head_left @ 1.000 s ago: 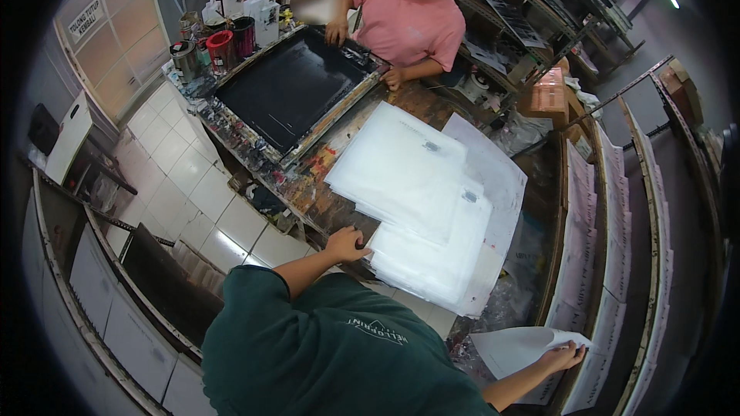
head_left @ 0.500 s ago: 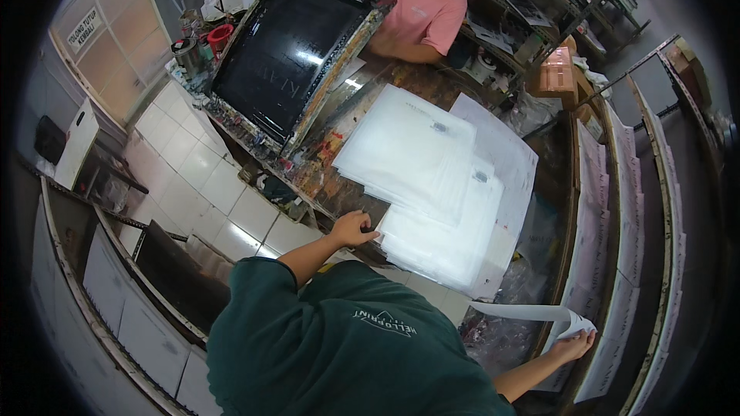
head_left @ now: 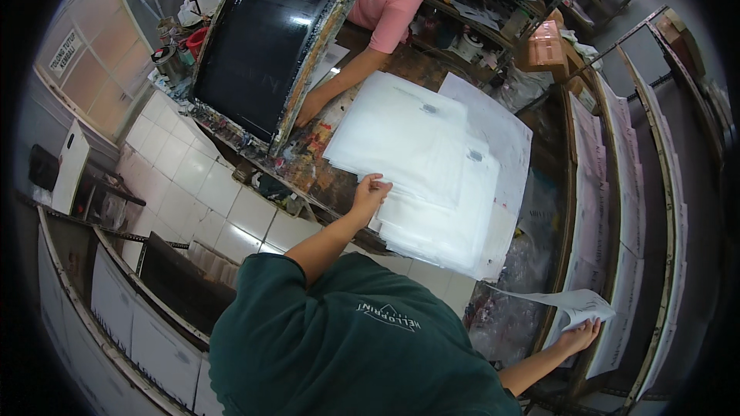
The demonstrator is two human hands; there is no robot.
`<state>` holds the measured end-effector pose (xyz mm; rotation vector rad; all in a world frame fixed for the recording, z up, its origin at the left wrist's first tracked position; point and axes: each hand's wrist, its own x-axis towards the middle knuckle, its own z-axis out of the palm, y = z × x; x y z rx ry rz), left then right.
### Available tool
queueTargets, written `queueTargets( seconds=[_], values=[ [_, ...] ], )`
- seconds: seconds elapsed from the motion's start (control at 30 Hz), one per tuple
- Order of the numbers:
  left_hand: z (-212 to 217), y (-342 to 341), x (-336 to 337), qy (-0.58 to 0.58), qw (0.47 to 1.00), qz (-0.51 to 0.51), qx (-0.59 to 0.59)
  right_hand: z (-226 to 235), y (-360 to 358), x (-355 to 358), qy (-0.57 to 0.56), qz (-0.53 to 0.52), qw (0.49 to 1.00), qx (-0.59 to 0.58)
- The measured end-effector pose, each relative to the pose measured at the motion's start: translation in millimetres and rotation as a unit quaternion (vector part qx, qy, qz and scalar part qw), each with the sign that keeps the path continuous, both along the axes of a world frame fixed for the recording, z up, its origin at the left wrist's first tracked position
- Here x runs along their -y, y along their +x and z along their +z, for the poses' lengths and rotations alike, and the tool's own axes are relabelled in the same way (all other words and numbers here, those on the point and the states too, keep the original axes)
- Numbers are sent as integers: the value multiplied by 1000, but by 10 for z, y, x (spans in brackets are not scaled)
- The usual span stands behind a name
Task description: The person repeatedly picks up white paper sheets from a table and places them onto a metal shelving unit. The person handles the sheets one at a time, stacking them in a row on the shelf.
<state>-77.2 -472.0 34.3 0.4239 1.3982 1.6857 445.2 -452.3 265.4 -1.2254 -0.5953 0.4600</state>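
White rectangular wall sign (head_left: 65, 52) far left of left hand (head_left: 370, 191); brown cardboard box (head_left: 546, 45) beyond it, upper right

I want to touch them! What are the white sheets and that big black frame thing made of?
White sheets: probably thin plastic or glossy paper, smooth and faintly see-through. Black frame: looks like wood or metal caked with paint, holding a dark flat mesh, slightly shiny.

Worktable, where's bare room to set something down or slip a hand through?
The worktable is bare only in the paint-stained strip between the raised screen frame and the stack of white sheets; a co-worker's hand and the left hand sit at its ends. The sheets fill the rest.
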Motion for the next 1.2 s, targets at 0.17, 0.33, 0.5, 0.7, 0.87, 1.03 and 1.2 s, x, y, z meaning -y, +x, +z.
queueTargets(
  seconds=[0.17,0.33,0.5,0.7,0.87,1.03,1.2],
  values=[
    [46,-175,-265,39,970,56,232,-101,237,106,-2,-3,1000,30],
    [14,-412,-481,162,923,103,335,-48,271,237,7,-12,1000,27],
    [-283,-673,-888,171,895,124,392,32,262,359,4,-25,1000,13],
    [-254,-418,-1001,151,915,98,360,33,350,604,0,-66,998,14],
    [-406,-496,-988,152,891,129,408,-41,404,877,-2,-61,998,36],
    [-385,-649,-1403,152,876,158,429,81,178,913,-8,-74,997,15],
    [-454,-178,-1986,74,863,209,455,166,71,1058,13,-80,996,22]
  ],
)
